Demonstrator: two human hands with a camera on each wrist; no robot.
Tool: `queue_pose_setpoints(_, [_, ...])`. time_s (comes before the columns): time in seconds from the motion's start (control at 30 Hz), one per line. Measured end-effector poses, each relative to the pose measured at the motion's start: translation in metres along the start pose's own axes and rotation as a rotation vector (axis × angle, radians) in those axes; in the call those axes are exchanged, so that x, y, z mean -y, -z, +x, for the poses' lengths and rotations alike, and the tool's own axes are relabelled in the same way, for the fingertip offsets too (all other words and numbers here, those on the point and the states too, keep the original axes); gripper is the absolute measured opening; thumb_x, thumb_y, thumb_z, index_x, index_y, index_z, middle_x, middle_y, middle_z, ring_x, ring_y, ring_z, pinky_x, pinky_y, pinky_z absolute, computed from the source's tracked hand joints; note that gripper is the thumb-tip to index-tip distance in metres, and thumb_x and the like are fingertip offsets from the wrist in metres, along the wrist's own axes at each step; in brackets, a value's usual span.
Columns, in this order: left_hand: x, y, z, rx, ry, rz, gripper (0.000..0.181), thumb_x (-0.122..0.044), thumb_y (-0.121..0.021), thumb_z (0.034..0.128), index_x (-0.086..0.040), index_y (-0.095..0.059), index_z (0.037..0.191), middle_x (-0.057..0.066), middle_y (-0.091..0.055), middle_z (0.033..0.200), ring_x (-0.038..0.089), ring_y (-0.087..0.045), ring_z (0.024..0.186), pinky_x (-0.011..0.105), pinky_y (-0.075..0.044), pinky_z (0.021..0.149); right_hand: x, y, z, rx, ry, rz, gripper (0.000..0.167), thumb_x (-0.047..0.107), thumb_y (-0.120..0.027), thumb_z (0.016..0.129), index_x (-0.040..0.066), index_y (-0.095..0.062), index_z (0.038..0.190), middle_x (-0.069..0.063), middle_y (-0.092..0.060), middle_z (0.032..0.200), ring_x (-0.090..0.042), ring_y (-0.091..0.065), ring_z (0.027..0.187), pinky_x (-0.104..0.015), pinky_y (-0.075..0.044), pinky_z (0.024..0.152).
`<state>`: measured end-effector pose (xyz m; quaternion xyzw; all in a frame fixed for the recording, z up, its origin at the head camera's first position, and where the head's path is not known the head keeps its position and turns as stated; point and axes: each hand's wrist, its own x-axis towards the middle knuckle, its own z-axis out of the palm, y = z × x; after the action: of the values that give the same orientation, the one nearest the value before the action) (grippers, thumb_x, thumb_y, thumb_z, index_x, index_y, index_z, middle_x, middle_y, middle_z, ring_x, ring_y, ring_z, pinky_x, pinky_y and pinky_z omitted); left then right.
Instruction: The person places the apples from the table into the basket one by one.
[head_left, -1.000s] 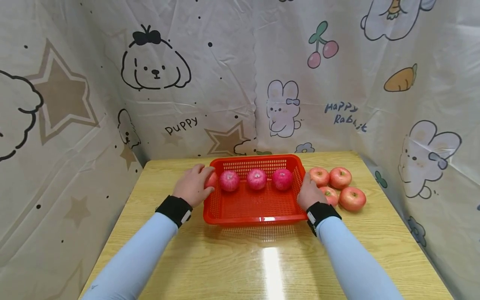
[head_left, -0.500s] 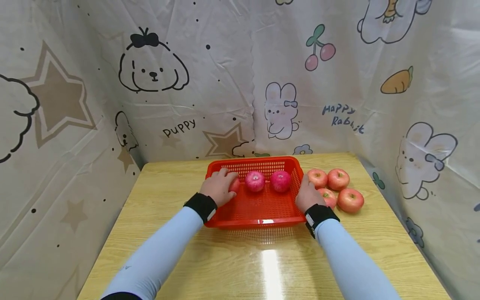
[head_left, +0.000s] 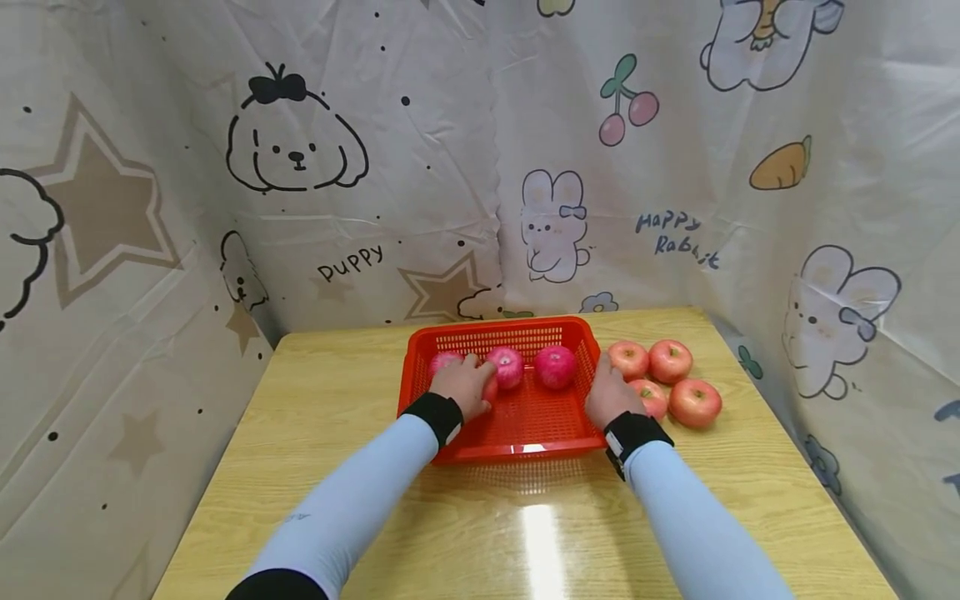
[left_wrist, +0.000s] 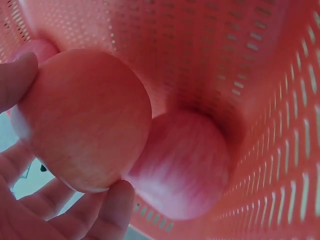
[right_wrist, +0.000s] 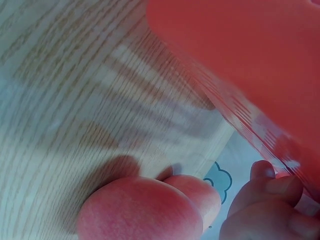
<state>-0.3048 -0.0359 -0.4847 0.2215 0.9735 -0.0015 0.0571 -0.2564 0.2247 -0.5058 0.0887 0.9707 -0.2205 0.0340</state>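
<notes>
Inside the red plastic basket [head_left: 536,421], my left hand [head_left: 461,387] holds an orange-red apple [left_wrist: 85,120] between thumb and fingers. Three darker pink apples sit along the basket's back side: a left apple [head_left: 444,360] partly behind my hand, a middle apple [head_left: 507,367] close to the held one, and a right apple [head_left: 556,367]. At the basket's right side my right hand [head_left: 611,398] grips the rim; in the right wrist view its curled fingers [right_wrist: 282,192] show against the basket wall.
Several light red apples stand on the wooden table [head_left: 330,400] right of the basket, among them a front apple [head_left: 695,403] and a back apple [head_left: 671,361]. The nearest lies close beside my right hand. A patterned curtain [head_left: 420,167] hangs around the table.
My left hand has carried the apple from over the basket's left rim rightward into the basket, uncovering the left pink apple again. The right hand stays at the basket's right side.
</notes>
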Motion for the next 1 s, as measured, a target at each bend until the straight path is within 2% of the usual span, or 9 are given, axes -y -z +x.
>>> queue_pose_setpoints(0.2, [-0.001, -0.012, 0.01, 0.007, -0.031, 0.046, 0.063, -0.035, -0.083, 0.0846, -0.027, -0.056, 0.141, 0.013, -0.055, 0.138, 0.035, -0.054, 0.116, 0.052, -0.048, 0.099, -0.003, -0.003, 0.003, -0.018, 0.017, -0.011, 0.071, 0.012, -0.05, 0.099, -0.007, -0.013, 0.158, -0.034, -0.052, 0.132, -0.04, -0.064, 0.088, -0.057, -0.054, 0.086])
queue_pose_setpoints(0.33, [-0.001, -0.018, 0.013, -0.001, -0.049, 0.048, 0.063, -0.033, -0.084, 0.0832, -0.026, -0.058, 0.14, 0.012, -0.057, 0.132, 0.033, -0.054, 0.114, 0.049, -0.048, 0.1, -0.004, -0.004, 0.004, -0.028, 0.023, -0.013, 0.072, 0.012, -0.05, 0.099, -0.006, -0.014, 0.158, -0.034, -0.053, 0.132, -0.039, -0.064, 0.088, -0.056, -0.054, 0.086])
queue_pose_setpoints(0.6, [0.0, -0.022, 0.015, -0.027, -0.073, 0.052, 0.064, -0.032, -0.086, 0.0806, -0.027, -0.061, 0.138, 0.011, -0.057, 0.132, 0.031, -0.053, 0.114, 0.048, -0.049, 0.098, -0.003, -0.001, 0.004, -0.026, 0.023, -0.015, 0.071, 0.012, -0.05, 0.099, -0.006, -0.013, 0.158, -0.033, -0.053, 0.132, -0.038, -0.065, 0.088, -0.055, -0.054, 0.085])
queue_pose_setpoints(0.7, [0.002, -0.019, 0.013, -0.02, -0.078, 0.034, 0.064, -0.032, -0.085, 0.0824, -0.028, -0.059, 0.141, 0.01, -0.056, 0.135, 0.031, -0.052, 0.118, 0.048, -0.047, 0.101, -0.002, 0.0, 0.005, -0.02, 0.014, -0.013, 0.072, 0.012, -0.05, 0.1, -0.005, -0.013, 0.159, -0.033, -0.054, 0.131, -0.037, -0.064, 0.088, -0.055, -0.054, 0.085])
queue_pose_setpoints(0.8, [0.006, -0.01, 0.007, -0.031, -0.071, -0.006, 0.063, -0.033, -0.081, 0.0855, -0.027, -0.058, 0.143, 0.01, -0.055, 0.136, 0.03, -0.051, 0.12, 0.048, -0.045, 0.104, -0.001, 0.001, 0.005, -0.026, 0.016, -0.016, 0.072, 0.012, -0.05, 0.099, -0.006, -0.014, 0.158, -0.033, -0.054, 0.131, -0.039, -0.065, 0.092, -0.055, -0.054, 0.086])
queue_pose_setpoints(1.0, [0.023, 0.017, -0.014, -0.131, 0.033, -0.096, 0.061, -0.037, -0.074, 0.0901, -0.018, -0.055, 0.145, 0.013, -0.054, 0.138, 0.034, -0.05, 0.123, 0.052, -0.046, 0.102, -0.001, -0.001, 0.003, -0.015, -0.006, 0.004, 0.072, 0.01, -0.051, 0.098, -0.004, -0.013, 0.158, -0.033, -0.052, 0.136, -0.041, -0.063, 0.101, -0.056, -0.052, 0.09])
